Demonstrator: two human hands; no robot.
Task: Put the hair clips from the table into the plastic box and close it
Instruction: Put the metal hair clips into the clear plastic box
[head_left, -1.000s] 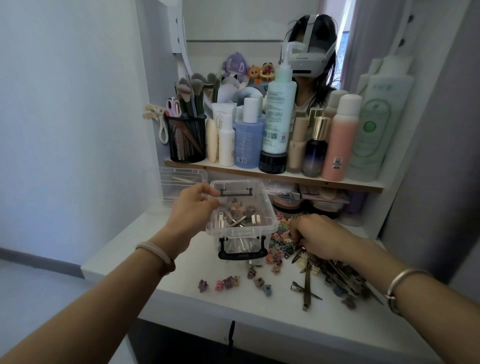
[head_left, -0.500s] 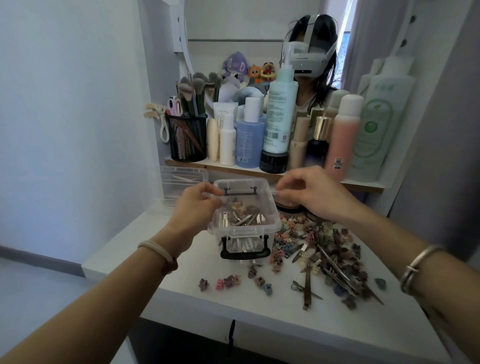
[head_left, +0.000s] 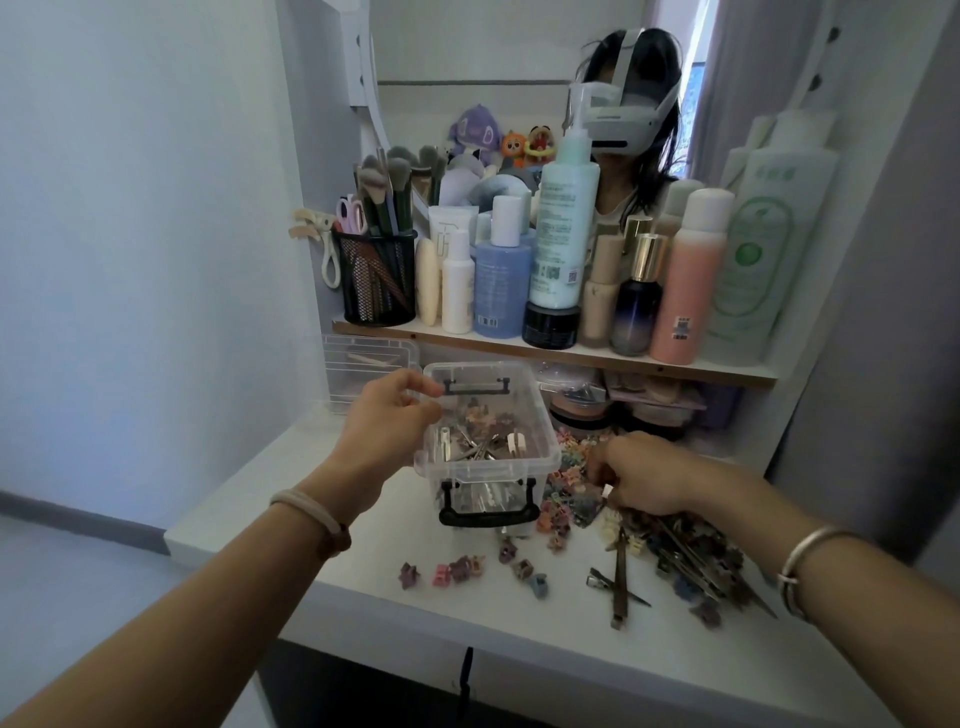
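Now that the right hand (head_left: 644, 475) has dropped from the open plastic box (head_left: 540, 457) back to the desk (head_left: 363, 566), it curls around more hair clips (head_left: 691, 551); the left hand (head_left: 387, 426) grips the box's rim, and plenty remain to load.

I can read no wording here, print on the teal pump bottle (head_left: 565, 218) too blurred, barcode on the blue bottle (head_left: 501, 291) left of it, green characters on the white bottle (head_left: 769, 249) right of it illegible

Forearms outstretched, left hand (head_left: 387, 431) pinching with curled fingers, right hand (head_left: 644, 475) knuckles-up, fingers curled under
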